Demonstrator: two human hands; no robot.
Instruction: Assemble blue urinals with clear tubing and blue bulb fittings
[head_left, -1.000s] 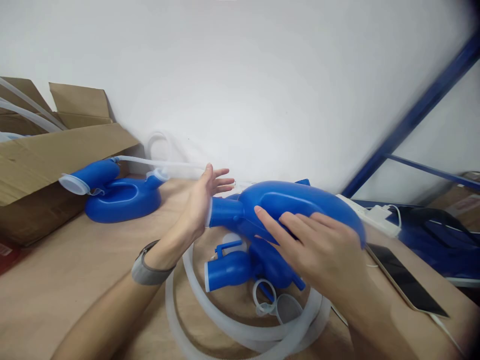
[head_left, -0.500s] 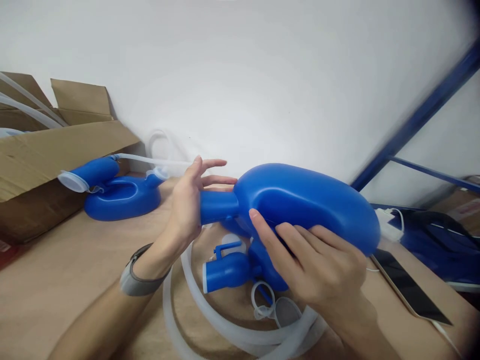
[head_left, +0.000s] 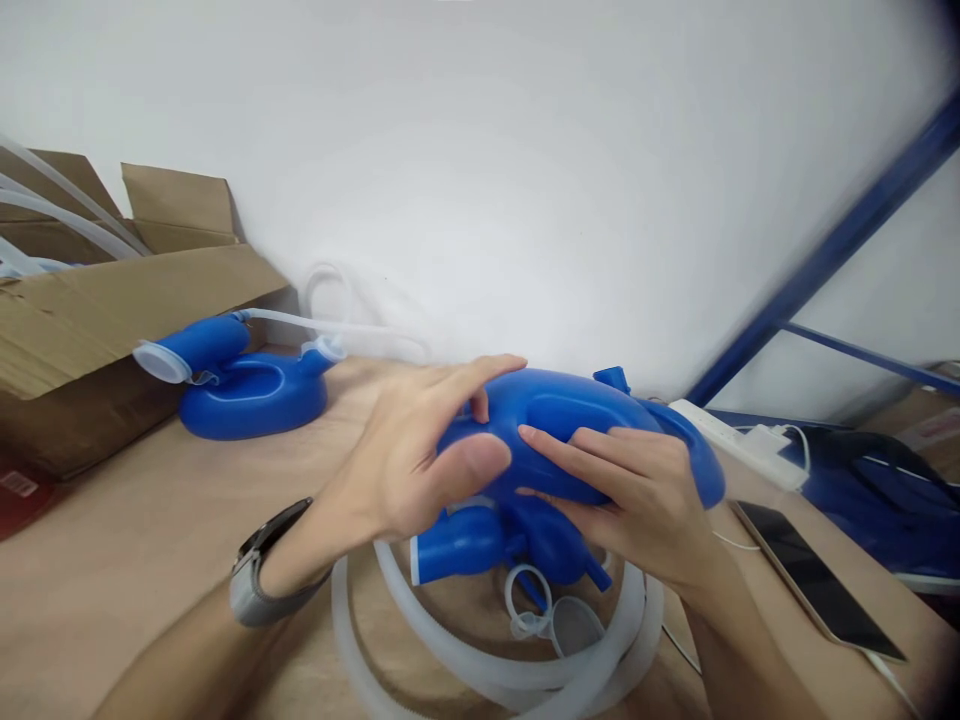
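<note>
A blue plastic urinal bottle is tilted between my hands. My right hand is closed on its near side, fingers over the recessed grip and thumb lower down. At the bottle's left end, my left hand is curled round it, thumb in front and one bent finger on top; the hand hides the neck. Underneath lies a blue spouted part with a white rim. Close by are a clear ring with a round cap and a coiled translucent hose.
Another blue urinal bottle with a tube stands at left, beside an open cardboard box of hoses. A phone and a white power strip lie at right. A blue metal frame slants upward against the white wall.
The bottle has turned and sunk lower, its neck now out of sight. My left hand has moved right from the neck onto the bottle's end. My right hand has shifted slightly.
</note>
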